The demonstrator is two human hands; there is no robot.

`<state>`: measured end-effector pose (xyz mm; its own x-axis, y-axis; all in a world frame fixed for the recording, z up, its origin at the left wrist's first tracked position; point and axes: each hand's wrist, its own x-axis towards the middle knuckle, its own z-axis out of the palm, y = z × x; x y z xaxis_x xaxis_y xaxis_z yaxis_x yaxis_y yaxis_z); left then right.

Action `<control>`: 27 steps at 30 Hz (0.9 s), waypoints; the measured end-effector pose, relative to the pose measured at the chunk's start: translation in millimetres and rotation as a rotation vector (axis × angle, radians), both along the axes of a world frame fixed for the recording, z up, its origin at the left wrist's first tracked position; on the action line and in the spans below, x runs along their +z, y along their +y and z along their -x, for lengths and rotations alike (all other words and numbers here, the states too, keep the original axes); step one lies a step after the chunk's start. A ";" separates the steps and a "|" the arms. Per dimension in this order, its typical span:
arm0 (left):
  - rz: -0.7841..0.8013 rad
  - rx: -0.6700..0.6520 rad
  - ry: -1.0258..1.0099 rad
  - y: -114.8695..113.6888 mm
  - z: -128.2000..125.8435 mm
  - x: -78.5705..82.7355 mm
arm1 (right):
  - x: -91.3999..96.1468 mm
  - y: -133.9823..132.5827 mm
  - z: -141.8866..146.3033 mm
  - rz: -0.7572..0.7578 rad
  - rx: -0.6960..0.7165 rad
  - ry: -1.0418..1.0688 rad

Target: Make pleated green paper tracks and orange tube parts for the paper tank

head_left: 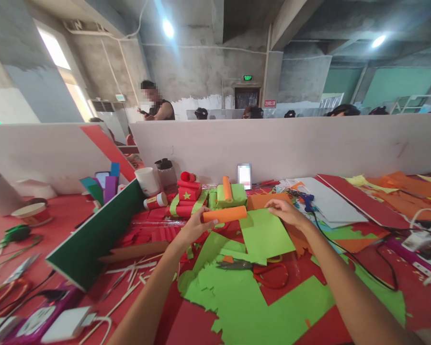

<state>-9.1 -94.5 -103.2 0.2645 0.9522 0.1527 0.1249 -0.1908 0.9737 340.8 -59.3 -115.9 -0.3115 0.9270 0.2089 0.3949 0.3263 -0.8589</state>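
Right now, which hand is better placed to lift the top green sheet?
Probably the right hand: it's at the edge of the top green sheet; the left hand holds an orange roll.

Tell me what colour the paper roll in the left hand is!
The roll is plain orange, seen best in the head view.

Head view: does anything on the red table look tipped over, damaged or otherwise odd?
A small red-and-white container lies on its side next to an upright white cup, as if tipped over; no spill shows. The large green paper has a ragged left edge, but with scissors lying there, that is probably from cutting.
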 end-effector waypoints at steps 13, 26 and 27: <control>-0.074 0.028 0.156 7.9 -10.7 -26.8 | 17.3 -6.5 -14.2 0.054 -0.157 0.243; -0.260 0.122 0.419 11.4 -8.7 -38.6 | 8.5 -2.3 2.2 -0.074 -0.171 0.213; -0.285 0.120 0.430 10.3 -8.3 -36.1 | 8.7 -2.4 2.8 -0.079 -0.163 0.216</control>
